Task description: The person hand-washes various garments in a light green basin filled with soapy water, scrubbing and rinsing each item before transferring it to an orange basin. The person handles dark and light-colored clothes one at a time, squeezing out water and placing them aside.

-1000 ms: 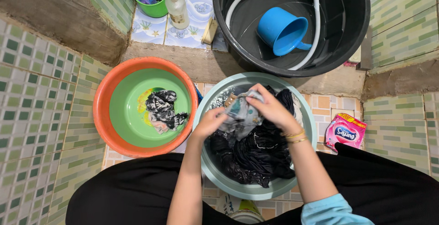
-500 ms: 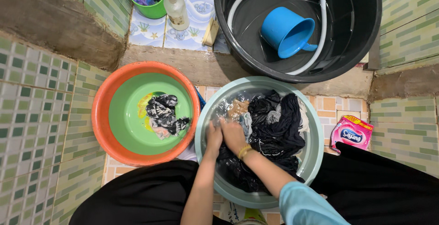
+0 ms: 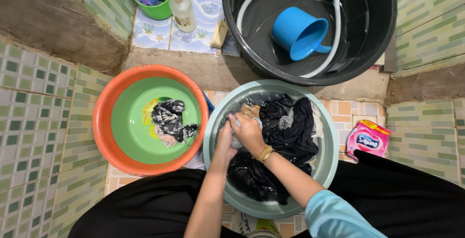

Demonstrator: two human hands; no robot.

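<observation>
1. Cloth, a small pale piece point(image 3: 236, 140), sits bunched between your two hands at the left edge of the pale green basin point(image 3: 329, 141), over the water.
2. Your right hand point(image 3: 249, 132) has its fingers curled shut around that pale cloth; gold bangles point(image 3: 264, 153) circle the wrist.
3. Your left hand point(image 3: 224, 138) presses against the right one, fingers closed on the same cloth.
4. Dark wet laundry point(image 3: 286, 136) fills the rest of the basin, heaped toward its right and near edges.
5. Touching the basin's left rim stands an orange tub with a green basin inside point(image 3: 126, 126), holding a black-and-white patterned garment point(image 3: 169, 119).
6. Beyond the basin's far edge stands a black tub point(image 3: 382, 30) holding a blue dipper point(image 3: 298, 32) and a white hose point(image 3: 334, 25).
7. A pink detergent packet point(image 3: 366, 140) lies on the tiled floor to the right.
</observation>
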